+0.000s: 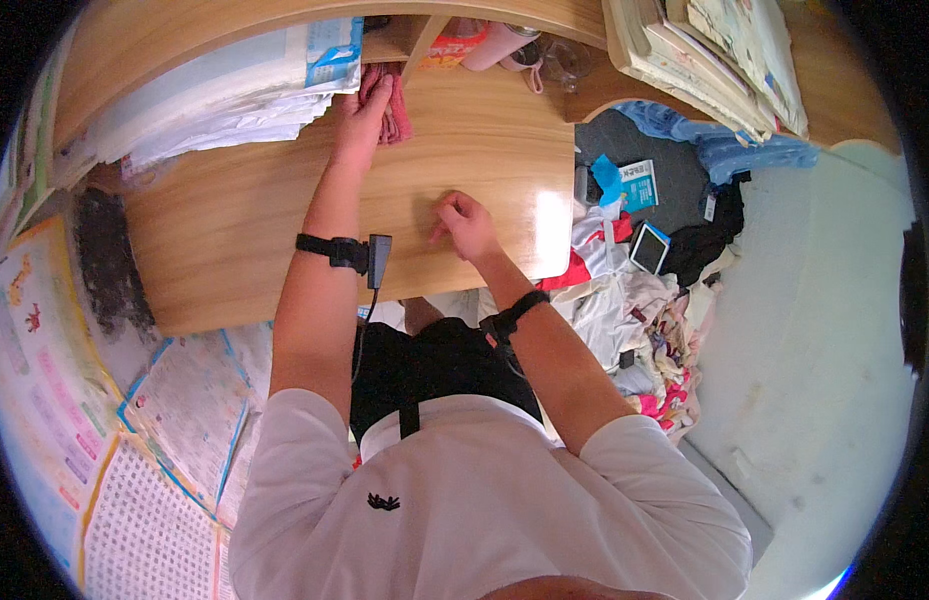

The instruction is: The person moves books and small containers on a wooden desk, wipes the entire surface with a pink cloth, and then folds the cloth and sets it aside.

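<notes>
At the back of the wooden desk (284, 217), my left hand (364, 112) is closed on a red cloth (395, 120). Part of the cloth hangs out past my fingers onto the desktop, beside a stack of papers (284, 124). My right hand (466, 226) rests on or just above the desk nearer to me. Its fingers are loosely curled, and nothing shows in them. I cannot see the underside of that hand.
Under the shelf stand a pink bottle (498, 46) and a clear glass cup (568, 64). Worn books (704, 67) lie on the shelf at the right. Beyond the desk's right edge are heaped clothes (622, 307) and a small white-framed device (649, 248). Posters (186, 409) cover the left side.
</notes>
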Action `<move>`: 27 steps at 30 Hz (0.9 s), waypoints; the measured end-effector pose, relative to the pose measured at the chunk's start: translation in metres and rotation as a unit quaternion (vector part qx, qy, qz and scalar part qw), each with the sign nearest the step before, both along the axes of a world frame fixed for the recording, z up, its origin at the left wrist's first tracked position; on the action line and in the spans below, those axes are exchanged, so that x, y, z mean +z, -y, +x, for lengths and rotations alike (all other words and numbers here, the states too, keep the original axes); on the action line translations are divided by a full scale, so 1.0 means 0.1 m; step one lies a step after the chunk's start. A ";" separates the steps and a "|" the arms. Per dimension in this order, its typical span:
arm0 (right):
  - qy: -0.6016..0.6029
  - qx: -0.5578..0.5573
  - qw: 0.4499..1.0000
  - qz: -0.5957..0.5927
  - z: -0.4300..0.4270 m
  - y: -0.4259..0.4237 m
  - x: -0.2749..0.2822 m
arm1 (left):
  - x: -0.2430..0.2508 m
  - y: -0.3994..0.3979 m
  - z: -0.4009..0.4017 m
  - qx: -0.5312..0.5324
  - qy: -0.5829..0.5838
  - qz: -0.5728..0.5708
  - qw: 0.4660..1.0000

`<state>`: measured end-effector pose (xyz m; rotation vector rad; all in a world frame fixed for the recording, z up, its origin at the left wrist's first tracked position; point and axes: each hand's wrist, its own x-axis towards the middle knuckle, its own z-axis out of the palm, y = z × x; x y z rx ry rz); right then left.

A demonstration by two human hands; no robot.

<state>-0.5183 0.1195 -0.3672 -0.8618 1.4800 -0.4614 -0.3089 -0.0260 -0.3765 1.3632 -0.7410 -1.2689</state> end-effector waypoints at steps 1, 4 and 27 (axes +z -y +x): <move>0.001 -0.001 1.000 0.001 0.01 0.01 0.03 | -0.01 0.00 0.00 -0.001 0.001 0.001 1.000; 0.009 -0.006 1.000 -0.002 -0.01 0.04 0.06 | 0.07 -0.01 -0.04 0.010 0.053 -0.014 0.998; -0.002 0.009 0.999 -0.041 0.00 0.01 0.02 | 0.41 0.07 -0.09 0.047 -0.133 -0.110 0.984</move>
